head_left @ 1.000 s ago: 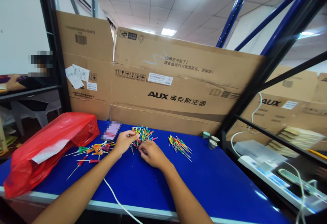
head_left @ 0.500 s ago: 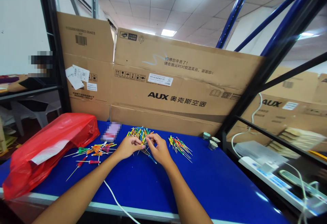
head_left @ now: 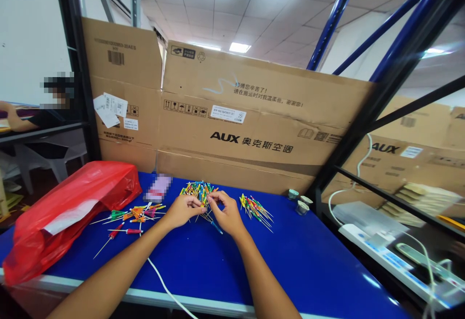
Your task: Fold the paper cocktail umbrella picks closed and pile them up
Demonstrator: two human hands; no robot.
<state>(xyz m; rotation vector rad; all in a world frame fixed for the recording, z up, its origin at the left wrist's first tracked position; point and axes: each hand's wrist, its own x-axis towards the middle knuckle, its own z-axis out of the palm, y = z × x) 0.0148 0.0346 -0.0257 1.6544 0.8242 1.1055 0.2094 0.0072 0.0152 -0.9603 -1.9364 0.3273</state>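
My left hand (head_left: 187, 210) and my right hand (head_left: 224, 210) are close together over the blue tabletop, at the near side of a heap of folded paper cocktail umbrellas (head_left: 199, 188). Both have thumb and fingers pinched around a small yellow cocktail umbrella (head_left: 203, 204), largely hidden by the fingers. Below the right hand a blue cocktail umbrella (head_left: 217, 227) pokes out toward me. To the right lies a smaller bunch of folded umbrellas (head_left: 256, 208) with sticks pointing toward me. Partly opened orange, green and pink umbrellas (head_left: 140, 211) lie left of my left wrist.
A red plastic bag (head_left: 83, 198) covers the table's left end. Cardboard panels (head_left: 236, 159) wall off the back. Small round tubs (head_left: 302, 206) stand at the back right. A white cable (head_left: 160, 275) crosses the front edge. A power strip (head_left: 392, 261) lies beyond the right side.
My hands keep nearly the same pinched pose at the same spot. At the far left, the other person's arm has shifted slightly.
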